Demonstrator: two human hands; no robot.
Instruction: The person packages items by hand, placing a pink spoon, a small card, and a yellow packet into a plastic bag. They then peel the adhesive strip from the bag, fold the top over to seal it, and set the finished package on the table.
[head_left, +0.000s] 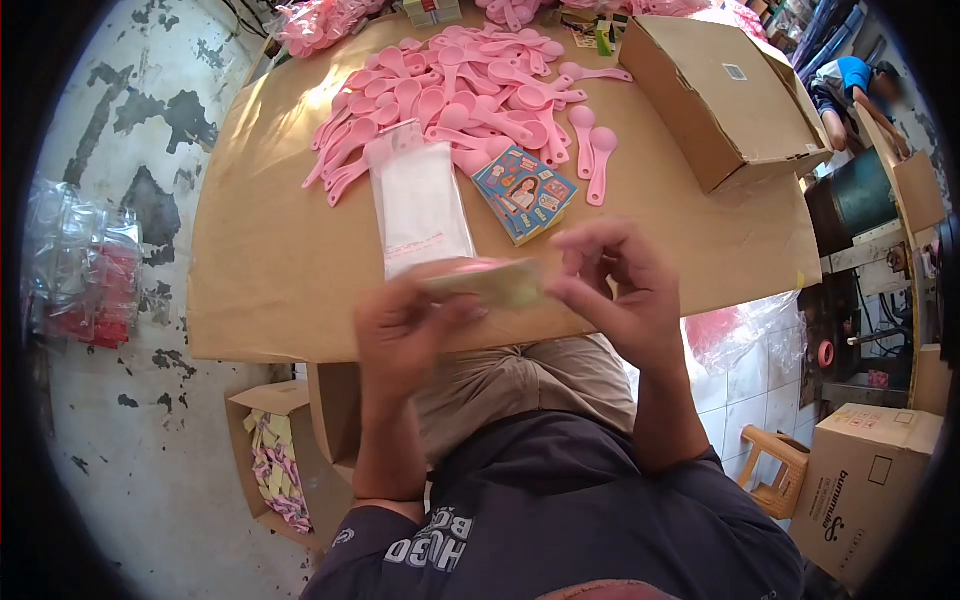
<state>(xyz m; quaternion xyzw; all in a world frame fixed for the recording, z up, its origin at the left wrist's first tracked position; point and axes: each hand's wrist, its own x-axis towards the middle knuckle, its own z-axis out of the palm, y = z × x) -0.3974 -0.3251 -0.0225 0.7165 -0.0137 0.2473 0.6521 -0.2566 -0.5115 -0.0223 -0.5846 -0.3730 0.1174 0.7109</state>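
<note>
A small flat packet point(490, 283), clear film with something pink inside, is held between both hands just above the near edge of the cardboard-covered table point(270, 260). It looks very light and limp; the film is probably slick, so it is best pinched at its ends or along a sealed edge, not pressed in the middle, where it would buckle. The left hand point(405, 325) is closed on the packet's left end, thumb over fingers. The right hand point(620, 290) pinches the right end with curled fingertips.

The packet is motion-blurred, so its contents cannot be read for sure; it may hold one of the pink spoons point(460, 90) that lie heaped farther back. Just beyond the hands lies a stack of clear empty bags point(420, 205), and beside it a fanned pile of printed cards point(525, 192). An open brown carton point(715, 100) sits at the right of the table.

The hands cover both ends of the packet. Another person's arm point(850, 95) shows at the top right, partly cut off by the frame's dark rim.
</note>
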